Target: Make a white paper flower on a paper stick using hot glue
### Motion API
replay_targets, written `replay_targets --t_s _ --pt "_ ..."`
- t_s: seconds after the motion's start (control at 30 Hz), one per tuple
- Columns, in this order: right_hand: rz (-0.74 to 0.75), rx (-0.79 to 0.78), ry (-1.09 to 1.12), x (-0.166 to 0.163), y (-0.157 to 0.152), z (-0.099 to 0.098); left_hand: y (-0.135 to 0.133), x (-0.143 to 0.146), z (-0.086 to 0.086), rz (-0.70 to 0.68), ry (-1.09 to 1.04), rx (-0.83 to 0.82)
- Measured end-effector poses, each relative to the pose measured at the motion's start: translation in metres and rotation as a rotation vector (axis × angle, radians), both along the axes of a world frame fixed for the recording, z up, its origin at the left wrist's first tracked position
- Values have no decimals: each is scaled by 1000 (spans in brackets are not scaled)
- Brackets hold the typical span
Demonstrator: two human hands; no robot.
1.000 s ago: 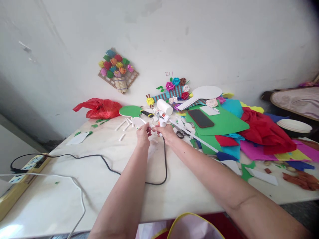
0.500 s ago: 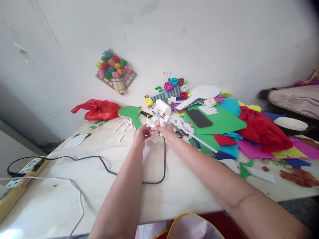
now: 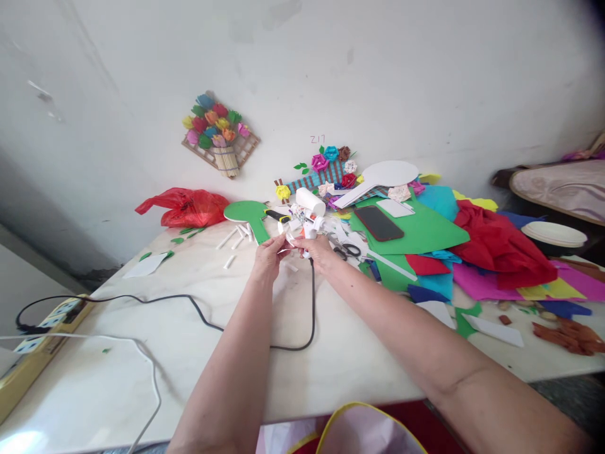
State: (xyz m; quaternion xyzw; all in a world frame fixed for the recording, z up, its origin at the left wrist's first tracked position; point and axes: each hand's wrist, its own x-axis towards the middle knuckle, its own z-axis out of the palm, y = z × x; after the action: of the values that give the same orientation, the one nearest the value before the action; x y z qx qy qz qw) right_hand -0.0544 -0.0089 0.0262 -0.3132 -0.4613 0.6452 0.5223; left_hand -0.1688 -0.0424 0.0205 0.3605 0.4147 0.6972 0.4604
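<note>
White and slim, a strip (image 3: 290,239) is pinched in the fingertips of both the left hand (image 3: 269,255) and the right hand (image 3: 316,250), above the pale table (image 3: 340,359) (a glue gun (image 3: 310,231) with a black cord (image 3: 313,302) is just beside the right hand).

Holds a small white piece (image 3: 290,239) between left hand (image 3: 267,257) and right hand (image 3: 319,249), over a pale bench (image 3: 189,366). Shows a white glue gun (image 3: 312,227) right by the right hand; cannot tell if gripped. Includes a green paddle-shaped cutout (image 3: 244,211) beyond the left hand, scissors (image 3: 351,250) and a phone (image 3: 380,224) farther right.
</note>
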Motion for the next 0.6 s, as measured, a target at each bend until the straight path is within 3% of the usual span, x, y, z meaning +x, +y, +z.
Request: replay_targets --t_s 0.2,0.43,0.6 --pt "52 25 10 2 -3 1 2 -2 -2 -20 -13 63" --pt "28 10 -75 5 -5 3 4 -8 -2 88 -40 70" --pt "49 90 -168 14 -1 8 5 -16 -1 171 -81 87"
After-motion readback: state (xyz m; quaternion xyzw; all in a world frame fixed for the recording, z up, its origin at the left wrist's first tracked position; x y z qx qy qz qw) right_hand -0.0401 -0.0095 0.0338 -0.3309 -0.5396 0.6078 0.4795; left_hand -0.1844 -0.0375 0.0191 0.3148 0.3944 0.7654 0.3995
